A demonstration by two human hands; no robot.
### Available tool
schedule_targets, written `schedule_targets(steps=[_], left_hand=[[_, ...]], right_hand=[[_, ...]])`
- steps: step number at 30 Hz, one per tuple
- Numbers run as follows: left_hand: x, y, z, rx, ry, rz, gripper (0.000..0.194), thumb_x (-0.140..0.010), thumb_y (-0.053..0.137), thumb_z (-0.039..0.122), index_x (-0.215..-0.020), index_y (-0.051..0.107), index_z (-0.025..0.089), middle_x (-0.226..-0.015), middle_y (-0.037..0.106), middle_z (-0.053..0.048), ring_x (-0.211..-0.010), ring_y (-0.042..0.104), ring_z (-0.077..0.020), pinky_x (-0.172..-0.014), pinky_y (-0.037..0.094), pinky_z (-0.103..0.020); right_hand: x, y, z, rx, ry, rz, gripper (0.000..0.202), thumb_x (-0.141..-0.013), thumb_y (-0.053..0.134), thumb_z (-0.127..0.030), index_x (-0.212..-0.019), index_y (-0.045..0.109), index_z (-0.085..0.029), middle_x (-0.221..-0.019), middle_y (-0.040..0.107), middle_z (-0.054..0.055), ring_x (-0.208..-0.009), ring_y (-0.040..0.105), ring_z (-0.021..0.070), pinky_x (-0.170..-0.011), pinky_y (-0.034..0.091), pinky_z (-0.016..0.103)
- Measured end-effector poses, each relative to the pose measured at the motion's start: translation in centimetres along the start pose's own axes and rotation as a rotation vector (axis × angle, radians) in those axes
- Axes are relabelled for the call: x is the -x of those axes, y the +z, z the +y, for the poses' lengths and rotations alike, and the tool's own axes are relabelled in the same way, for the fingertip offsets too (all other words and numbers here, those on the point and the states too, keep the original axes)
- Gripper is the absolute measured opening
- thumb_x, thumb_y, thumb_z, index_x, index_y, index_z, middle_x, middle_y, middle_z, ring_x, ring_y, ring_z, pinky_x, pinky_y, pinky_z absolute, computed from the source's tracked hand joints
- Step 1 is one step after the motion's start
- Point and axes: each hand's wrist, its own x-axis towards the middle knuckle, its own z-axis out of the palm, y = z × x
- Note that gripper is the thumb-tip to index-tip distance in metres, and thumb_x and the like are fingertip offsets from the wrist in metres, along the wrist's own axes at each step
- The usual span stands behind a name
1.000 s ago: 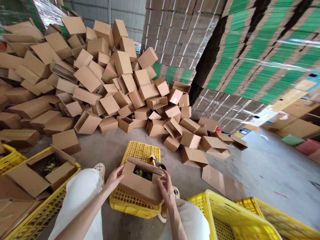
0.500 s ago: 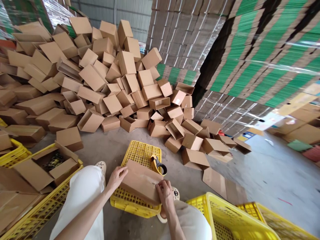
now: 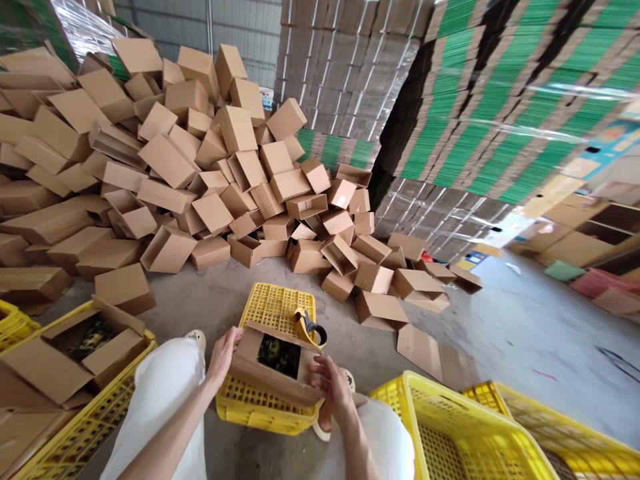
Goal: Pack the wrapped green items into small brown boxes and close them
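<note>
A brown cardboard box (image 3: 265,381) rests on an upturned yellow crate (image 3: 250,410) between my legs. Its top stands partly open in the middle, showing dark contents with yellow-green patches (image 3: 279,355) that I cannot identify. My left hand (image 3: 223,357) is at the box's left end, fingers stretched out along its edge. At the opposite end, the spread fingers of my right hand (image 3: 333,385) touch the short flap. Behind the box, a yellow-and-black tape dispenser (image 3: 307,327) lies on the crate.
A large pile of empty cardboard boxes (image 3: 200,173) spreads across the floor ahead. To my left, a yellow crate (image 3: 107,400) holds an open box (image 3: 117,357) with similar dark contents. Yellow crates (image 3: 415,413) stand at my right. Tall stacks of flattened cardboard (image 3: 450,133) rise behind.
The box's top looked closed before; now its middle is open and the contents show. My fingers have gone from bent at the box's edges to spread. The view has swung slightly right.
</note>
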Motion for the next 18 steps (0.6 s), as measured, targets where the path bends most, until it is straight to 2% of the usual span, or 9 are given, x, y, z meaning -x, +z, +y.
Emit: schedule_targets(steps=[1, 3, 6, 9, 11, 12, 14, 16, 18], left_hand=[[-0.1, -0.4, 0.6, 0.052, -0.013, -0.058, 0.079, -0.097, 0.037, 0.076, -0.126, 0.075, 0.013, -0.138, 0.074, -0.021, -0.127, 0.073, -0.0326, -0.105, 0.06, -0.045], [-0.2, -1.0, 1.8, 0.017, 0.014, -0.254, 0.066, -0.091, 0.055, 0.072, -0.118, 0.08, 0.017, -0.131, 0.079, -0.017, -0.12, 0.077, -0.0332, -0.102, 0.062, -0.045], [0.1, -0.5, 3.7, -0.27, 0.189, -0.534, 0.039, -0.088, 0.069, 0.045, -0.117, 0.083, 0.023, -0.129, 0.081, -0.01, -0.126, 0.074, -0.0315, -0.113, 0.055, -0.044], [0.7, 1.6, 5.4, -0.574, 0.398, -0.639, 0.039, -0.085, 0.068, 0.025, -0.121, 0.082, 0.026, -0.141, 0.075, -0.008, -0.146, 0.059, -0.0307, -0.126, 0.042, -0.046], [1.1, 2.7, 6.3, -0.743, 0.487, -0.673, 0.032, -0.088, 0.067, 0.023, -0.115, 0.084, 0.027, -0.133, 0.079, -0.01, -0.149, 0.056, -0.0311, -0.13, 0.035, -0.051], [1.2, 2.9, 6.6, -0.805, 0.527, -0.675, 0.027, -0.089, 0.067, 0.024, -0.11, 0.084, 0.026, -0.126, 0.081, -0.011, -0.146, 0.058, -0.0317, -0.131, 0.032, -0.052], [1.2, 2.2, 7.0, -0.883, 0.612, -0.631, 0.02, -0.091, 0.068, 0.028, -0.102, 0.084, 0.025, -0.117, 0.081, -0.013, -0.139, 0.063, -0.0324, -0.132, 0.03, -0.051], [0.9, 0.5, 7.2, -0.941, 0.66, -0.505, 0.021, -0.092, 0.069, 0.036, -0.102, 0.083, 0.022, -0.117, 0.079, -0.016, -0.133, 0.064, -0.0345, -0.131, 0.029, -0.049], [0.6, -1.4, 7.4, -1.095, 0.567, -0.434, 0.031, -0.088, 0.074, 0.044, -0.105, 0.083, 0.019, -0.117, 0.079, -0.019, -0.128, 0.066, -0.0398, -0.128, 0.032, -0.053]], right_hand=[[0.1, 0.0, -0.1, 0.0, 0.042, -0.101, 0.072, -0.087, 0.047, -0.083, -0.113, 0.073, -0.021, -0.09, 0.079, 0.008, -0.064, 0.073, 0.0204, -0.059, 0.055, 0.031], [0.0, 0.2, 0.0, 0.064, 0.072, -0.291, 0.068, -0.08, 0.061, -0.077, -0.118, 0.075, -0.022, -0.08, 0.077, 0.003, -0.053, 0.065, 0.0169, -0.052, 0.049, 0.027], [-0.6, 1.2, 0.1, 0.233, -0.041, -0.416, 0.06, -0.084, 0.063, -0.066, -0.123, 0.076, -0.023, -0.068, 0.074, 0.0, -0.047, 0.06, 0.0168, -0.048, 0.045, 0.027], [-0.9, 1.9, -0.2, 0.494, -0.344, -0.287, 0.038, -0.094, 0.058, -0.055, -0.105, 0.08, -0.027, -0.073, 0.077, 0.002, -0.061, 0.071, 0.0207, -0.059, 0.049, 0.027], [-0.8, 1.5, -0.7, 0.678, -0.472, -0.122, 0.035, -0.1, 0.054, -0.05, -0.088, 0.079, -0.028, -0.075, 0.079, 0.004, -0.071, 0.076, 0.0223, -0.065, 0.048, 0.027], [-0.6, 1.0, -0.9, 0.758, -0.483, -0.034, 0.039, -0.104, 0.051, -0.05, -0.084, 0.077, -0.028, -0.074, 0.078, 0.005, -0.072, 0.076, 0.0227, -0.065, 0.046, 0.027], [-0.3, -0.5, -1.0, 0.885, -0.438, 0.137, 0.046, -0.108, 0.047, -0.05, -0.079, 0.075, -0.026, -0.071, 0.077, 0.007, -0.068, 0.074, 0.0231, -0.064, 0.043, 0.028], [-0.1, -2.1, -0.7, 0.973, -0.388, 0.281, 0.047, -0.108, 0.051, -0.048, -0.075, 0.074, -0.025, -0.074, 0.077, 0.01, -0.071, 0.074, 0.0247, -0.068, 0.045, 0.031], [-0.1, -3.3, -0.2, 1.04, -0.375, 0.333, 0.039, -0.103, 0.062, -0.042, -0.07, 0.073, -0.024, -0.082, 0.078, 0.014, -0.083, 0.074, 0.0282, -0.076, 0.049, 0.034]])
